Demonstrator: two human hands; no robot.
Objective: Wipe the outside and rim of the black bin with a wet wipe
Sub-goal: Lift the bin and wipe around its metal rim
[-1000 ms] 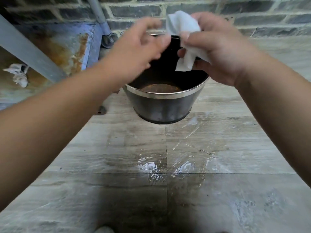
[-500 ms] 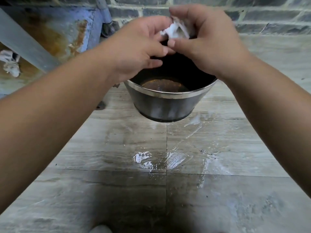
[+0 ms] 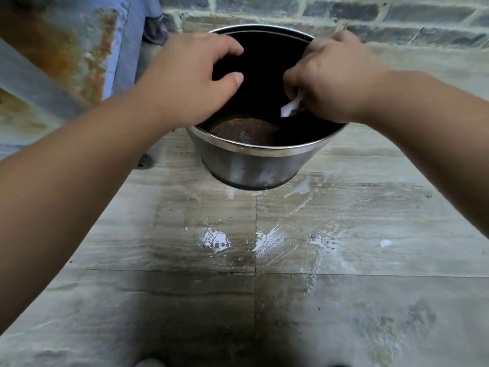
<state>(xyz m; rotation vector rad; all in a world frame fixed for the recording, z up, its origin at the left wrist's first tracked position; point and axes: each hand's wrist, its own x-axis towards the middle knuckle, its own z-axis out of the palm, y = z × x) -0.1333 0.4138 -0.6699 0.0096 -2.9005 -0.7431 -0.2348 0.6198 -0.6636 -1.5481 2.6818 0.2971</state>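
— Where do we have the black bin (image 3: 254,165)?
— Upper centre of the frame, upright on wet tiles (image 3: 344,234), brick wall (image 3: 397,14) just behind.
— Our hands?
— Right hand (image 3: 336,78) clenches the wet wipe (image 3: 291,105) over the right rim; left hand (image 3: 195,78) hangs loosely spread, empty, over the left rim. Bare tiles fill the lower frame.

No readable text, label, brand, number or sign anywhere in view. Black bin (image 3: 254,165): plain wall and metal rim, no markings. Wet wipe (image 3: 291,107): blank white. Floor tiles, brick wall, rusty blue panel far left: no lettering.
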